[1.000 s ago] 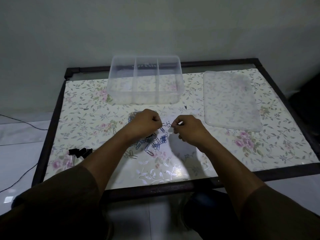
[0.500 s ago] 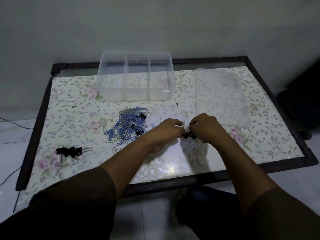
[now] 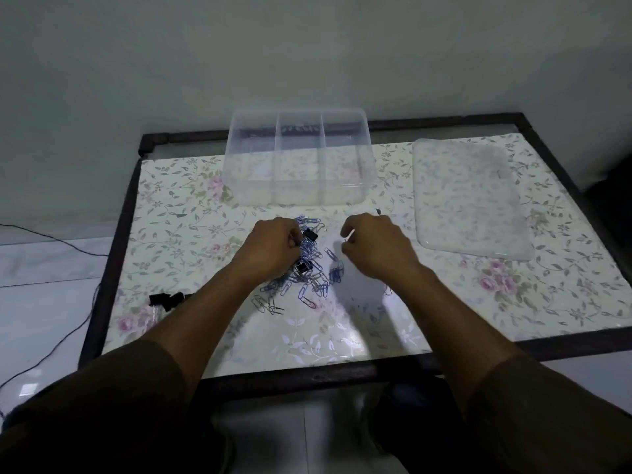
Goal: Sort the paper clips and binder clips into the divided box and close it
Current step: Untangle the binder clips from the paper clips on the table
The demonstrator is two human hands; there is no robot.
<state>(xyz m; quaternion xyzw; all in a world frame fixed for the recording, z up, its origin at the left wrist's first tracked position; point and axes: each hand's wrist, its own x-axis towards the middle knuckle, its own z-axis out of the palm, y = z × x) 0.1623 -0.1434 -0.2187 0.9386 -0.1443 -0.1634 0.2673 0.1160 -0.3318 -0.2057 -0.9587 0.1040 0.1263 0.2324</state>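
A heap of blue paper clips [image 3: 309,280] with a few black binder clips [image 3: 310,235] mixed in lies mid-table. My left hand [image 3: 273,244] rests curled on the heap's left edge; what its fingers hold is hidden. My right hand [image 3: 372,242] hovers just right of the heap, fingers pinched on a small wire clip. The clear divided box [image 3: 297,196] stands open behind the heap, with something dark in its middle compartment. Its clear lid [image 3: 468,203] lies flat to the right.
A few black binder clips [image 3: 167,299] lie near the table's left edge. The table [image 3: 564,302] has a floral cover and a dark raised frame. A wall stands close behind the box. A black cable runs across the floor at left.
Both hands have parted and moved back from the spot right of the heap. My left hand now lies on the heap; my right hand sits apart, just to the heap's right.
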